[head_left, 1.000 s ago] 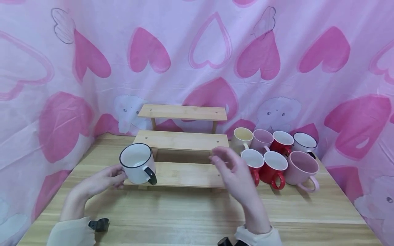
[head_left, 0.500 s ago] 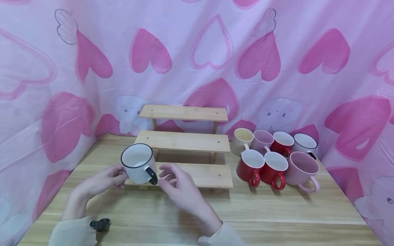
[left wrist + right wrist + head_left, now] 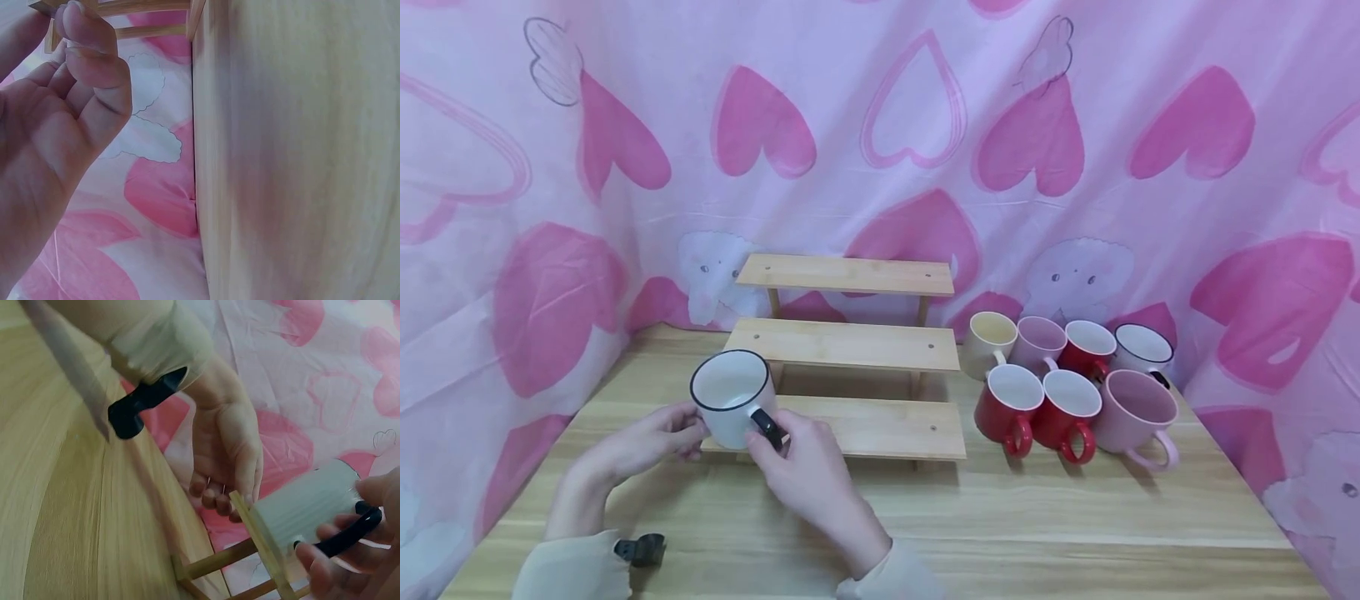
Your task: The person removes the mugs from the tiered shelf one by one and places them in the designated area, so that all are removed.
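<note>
A white mug with a black rim and black handle [image 3: 730, 400] stands upright on the left end of the lowest step of a three-step wooden shelf [image 3: 880, 427]. My right hand [image 3: 808, 471] holds the mug by its handle, thumb and fingers about it in the right wrist view [image 3: 362, 544]. At the shelf's left end is my left hand [image 3: 640, 450]; its thumb and curled fingers pinch the board's edge beside the mug. In the left wrist view, the board's corner shows between thumb and fingers of that hand [image 3: 56, 119]. The mug is out of sight there.
Several mugs stand in two rows right of the shelf: red mugs [image 3: 1066, 410], a large pink mug [image 3: 1135, 417], a lilac mug [image 3: 1039, 342], a cream mug [image 3: 988, 343] and another black-rimmed white mug [image 3: 1142, 350]. A pink heart-patterned cloth [image 3: 835, 208] hangs behind the table [image 3: 1075, 533].
My right hand has moved left from beside the red mugs to the white mug and taken hold of its black handle. The left hand and the mug stay in place.
</note>
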A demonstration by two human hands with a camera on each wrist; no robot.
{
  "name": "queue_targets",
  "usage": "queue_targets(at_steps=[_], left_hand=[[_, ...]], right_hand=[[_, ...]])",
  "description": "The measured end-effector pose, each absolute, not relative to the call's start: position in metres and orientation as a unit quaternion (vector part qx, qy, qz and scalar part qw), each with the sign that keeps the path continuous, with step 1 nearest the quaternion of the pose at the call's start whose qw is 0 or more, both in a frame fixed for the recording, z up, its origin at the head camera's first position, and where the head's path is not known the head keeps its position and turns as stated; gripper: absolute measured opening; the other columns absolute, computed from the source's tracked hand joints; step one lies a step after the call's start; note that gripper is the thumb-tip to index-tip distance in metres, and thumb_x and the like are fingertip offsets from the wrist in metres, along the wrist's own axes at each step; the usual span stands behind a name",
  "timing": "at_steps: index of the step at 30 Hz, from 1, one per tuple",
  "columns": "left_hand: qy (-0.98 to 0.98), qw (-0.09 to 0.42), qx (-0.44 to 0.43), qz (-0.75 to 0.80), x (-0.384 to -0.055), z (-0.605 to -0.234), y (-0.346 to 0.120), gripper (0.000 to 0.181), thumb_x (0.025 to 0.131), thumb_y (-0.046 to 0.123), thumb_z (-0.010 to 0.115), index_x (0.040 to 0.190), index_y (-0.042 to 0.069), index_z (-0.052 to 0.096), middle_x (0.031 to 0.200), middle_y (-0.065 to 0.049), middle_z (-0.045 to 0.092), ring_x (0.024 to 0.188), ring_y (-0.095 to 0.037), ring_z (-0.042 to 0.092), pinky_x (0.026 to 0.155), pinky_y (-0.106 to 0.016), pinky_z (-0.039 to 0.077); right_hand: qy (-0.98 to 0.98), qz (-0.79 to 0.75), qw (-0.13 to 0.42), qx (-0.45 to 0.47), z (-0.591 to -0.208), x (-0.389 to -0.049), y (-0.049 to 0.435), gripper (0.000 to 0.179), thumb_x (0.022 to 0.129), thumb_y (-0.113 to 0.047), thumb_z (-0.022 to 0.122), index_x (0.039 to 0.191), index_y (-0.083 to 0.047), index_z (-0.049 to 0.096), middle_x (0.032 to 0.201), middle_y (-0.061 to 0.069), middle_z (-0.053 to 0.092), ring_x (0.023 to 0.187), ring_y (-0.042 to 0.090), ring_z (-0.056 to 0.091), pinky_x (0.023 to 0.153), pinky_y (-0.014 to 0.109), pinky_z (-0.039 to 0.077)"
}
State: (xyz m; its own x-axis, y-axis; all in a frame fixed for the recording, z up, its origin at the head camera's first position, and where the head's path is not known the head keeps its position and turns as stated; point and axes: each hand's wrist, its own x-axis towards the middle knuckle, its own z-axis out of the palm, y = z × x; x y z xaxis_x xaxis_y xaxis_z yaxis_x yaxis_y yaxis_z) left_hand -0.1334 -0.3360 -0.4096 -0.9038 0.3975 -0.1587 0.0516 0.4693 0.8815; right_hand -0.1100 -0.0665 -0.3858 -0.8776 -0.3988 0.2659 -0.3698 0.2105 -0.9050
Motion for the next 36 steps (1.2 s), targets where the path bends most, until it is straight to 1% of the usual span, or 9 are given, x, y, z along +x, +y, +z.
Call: queue_targets(at_steps=[3,11,15,21,26,29,31,33,36], left_hand=[[0.836,0.174,0.136,0.503,-0.133,-0.410,-0.335,0.025,0.101,0.019,0.053,0.114,-0.002,0.051,0.082,-0.010,0.053,0.077,-0.024,0.056,0.071,-0.033,0.047],[0.830,0.179,0.143,0.509,-0.132,-0.406,-0.333,0.023,0.101,0.016,0.053,0.111,-0.005,0.050,0.079,-0.010,0.051,0.078,-0.023,0.056,0.069,-0.034,0.050],[0.831,0.177,0.145,0.506,-0.132,-0.404,-0.334,0.023,0.102,0.017,0.052,0.111,-0.004,0.049,0.078,-0.009,0.051,0.078,-0.023,0.056,0.070,-0.035,0.050],[0.829,0.183,0.136,0.510,-0.131,-0.403,-0.333,0.027,0.102,0.020,0.052,0.113,-0.005,0.049,0.086,-0.012,0.054,0.078,-0.023,0.057,0.073,-0.034,0.051],[0.826,0.189,0.129,0.516,-0.132,-0.401,-0.333,0.028,0.102,0.021,0.052,0.112,-0.005,0.048,0.084,-0.011,0.054,0.077,-0.022,0.057,0.071,-0.035,0.051],[0.825,0.190,0.129,0.517,-0.132,-0.401,-0.334,0.027,0.102,0.020,0.052,0.110,-0.005,0.048,0.083,-0.011,0.053,0.077,-0.021,0.057,0.071,-0.034,0.051],[0.825,0.189,0.130,0.517,-0.133,-0.402,-0.334,0.027,0.102,0.020,0.053,0.110,-0.005,0.048,0.083,-0.011,0.053,0.077,-0.021,0.057,0.072,-0.033,0.051],[0.826,0.189,0.129,0.516,-0.132,-0.403,-0.334,0.027,0.102,0.020,0.053,0.110,-0.005,0.048,0.084,-0.011,0.053,0.078,-0.022,0.057,0.073,-0.033,0.051],[0.828,0.192,0.124,0.512,-0.130,-0.405,-0.336,0.027,0.102,0.022,0.053,0.110,-0.003,0.048,0.084,-0.011,0.054,0.078,-0.024,0.057,0.073,-0.034,0.051]], right_hand=[[0.783,-0.569,-0.004,-0.252,-0.386,-0.111,-0.066,0.022,0.095,-0.031,0.065,0.079,-0.016,0.061,0.057,-0.011,0.048,0.040,-0.001,0.041,0.036,0.020,0.031],[0.785,-0.569,-0.017,-0.247,-0.388,-0.114,-0.063,0.018,0.095,-0.032,0.066,0.085,-0.017,0.070,0.061,-0.013,0.055,0.047,-0.001,0.049,0.040,0.021,0.038],[0.781,-0.572,-0.025,-0.251,-0.387,-0.116,-0.062,0.018,0.095,-0.032,0.066,0.087,-0.017,0.070,0.062,-0.012,0.056,0.045,-0.001,0.049,0.038,0.022,0.038],[0.767,-0.588,-0.040,-0.253,-0.387,-0.119,-0.058,0.019,0.097,-0.031,0.063,0.091,-0.014,0.070,0.067,-0.007,0.059,0.044,0.000,0.050,0.038,0.021,0.040],[0.770,-0.581,-0.062,-0.256,-0.380,-0.121,-0.050,0.022,0.097,-0.031,0.062,0.089,-0.012,0.069,0.060,-0.008,0.055,0.044,0.000,0.048,0.038,0.021,0.038],[0.771,-0.582,-0.063,-0.249,-0.373,-0.121,-0.045,0.025,0.097,-0.033,0.062,0.087,-0.010,0.068,0.060,-0.004,0.058,0.046,0.003,0.049,0.040,0.022,0.038],[0.772,-0.586,-0.058,-0.239,-0.369,-0.120,-0.042,0.026,0.098,-0.034,0.061,0.087,-0.011,0.067,0.063,0.000,0.061,0.049,0.006,0.053,0.041,0.023,0.040],[0.769,-0.594,-0.054,-0.229,-0.365,-0.119,-0.039,0.027,0.097,-0.036,0.061,0.088,-0.012,0.068,0.067,0.003,0.065,0.053,0.010,0.059,0.044,0.025,0.043],[0.764,-0.602,-0.057,-0.224,-0.359,-0.117,-0.034,0.026,0.097,-0.036,0.062,0.090,-0.012,0.069,0.070,0.005,0.067,0.056,0.018,0.064,0.046,0.027,0.046]])
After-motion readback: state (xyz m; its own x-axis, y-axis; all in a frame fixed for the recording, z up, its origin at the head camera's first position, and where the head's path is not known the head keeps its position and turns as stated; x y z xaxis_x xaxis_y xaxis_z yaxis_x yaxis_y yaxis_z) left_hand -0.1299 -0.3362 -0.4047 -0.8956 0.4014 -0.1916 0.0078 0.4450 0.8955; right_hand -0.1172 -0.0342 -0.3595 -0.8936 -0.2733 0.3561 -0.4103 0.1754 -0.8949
